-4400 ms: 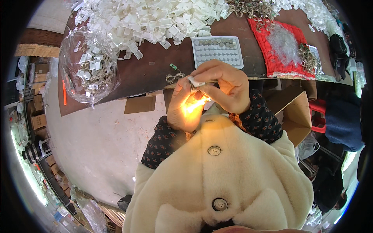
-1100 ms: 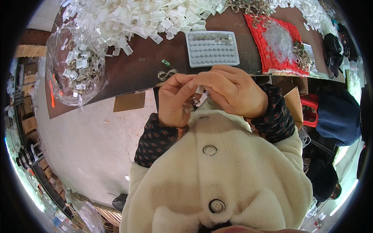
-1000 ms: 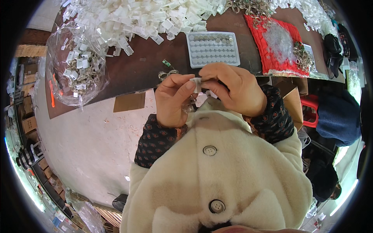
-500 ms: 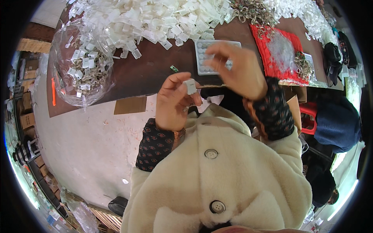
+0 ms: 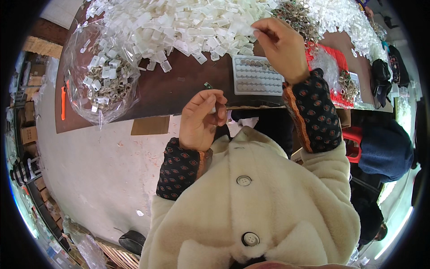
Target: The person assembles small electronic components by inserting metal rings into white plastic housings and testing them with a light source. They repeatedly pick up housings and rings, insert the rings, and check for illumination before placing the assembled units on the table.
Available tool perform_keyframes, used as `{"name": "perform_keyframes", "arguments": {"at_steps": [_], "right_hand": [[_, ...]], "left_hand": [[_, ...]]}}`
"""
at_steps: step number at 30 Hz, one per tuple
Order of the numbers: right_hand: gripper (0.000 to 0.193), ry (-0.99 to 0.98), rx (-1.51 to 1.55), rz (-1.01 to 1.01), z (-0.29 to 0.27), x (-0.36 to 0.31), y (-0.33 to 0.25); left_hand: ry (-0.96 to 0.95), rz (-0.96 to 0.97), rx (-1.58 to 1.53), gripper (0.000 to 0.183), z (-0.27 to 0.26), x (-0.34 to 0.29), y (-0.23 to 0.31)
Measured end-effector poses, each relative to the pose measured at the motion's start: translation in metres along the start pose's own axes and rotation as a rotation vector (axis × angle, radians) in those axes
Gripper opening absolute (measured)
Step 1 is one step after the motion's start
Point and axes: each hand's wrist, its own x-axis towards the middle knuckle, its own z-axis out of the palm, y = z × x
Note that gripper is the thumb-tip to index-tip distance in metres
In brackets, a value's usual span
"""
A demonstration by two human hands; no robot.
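brown table [image 5: 161,92] runs along the far side, pale floor [image 5: 107,166] before it, red stool [image 5: 354,148] off to the right. on the table: big heap [image 5: 179,24] of loose white plastic pieces; tangled wire parts [image 5: 299,21] to its right; pale tray [image 5: 258,93], grey discs [image 5: 251,62] showing along its far side; red cloth [image 5: 338,53] bearing clear strips [image 5: 325,66]; small green board [image 5: 207,84] just beyond the left hand [image 5: 202,119].

hands: 2, well apart. left has thumb and fingers curled around a small white piece [image 5: 213,109], mostly hidden, near the table's front edge. right hand [image 5: 285,48] reaches past the tray, thumb and forefinger tips close at the heap's edge; from where i stand, cannot tell whether they pinch anything or touch the heap.

status, judged only: clear bag [image 5: 122,106] at left already contains a modest batch of wired white pieces [image 5: 105,71], orange tool [image 5: 63,104] beside it. loose pieces far outnumber those bagged, so most appears left. the 1 in hand is outside the bag; cannot tell how complete it is.
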Motion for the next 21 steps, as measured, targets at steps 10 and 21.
{"name": "perform_keyframes", "arguments": {"at_steps": [10,21], "right_hand": [[0.028,-0.382,0.131,-0.450,0.009,-0.036,-0.074],[0.015,-0.056,-0.246,0.002,0.078,-0.070,-0.078]], "left_hand": [[0.011,-0.095,0.189,0.023,-0.015,-0.022,0.010],[0.139,0.141,-0.012,0.028,-0.050,-0.043,0.002]]}}
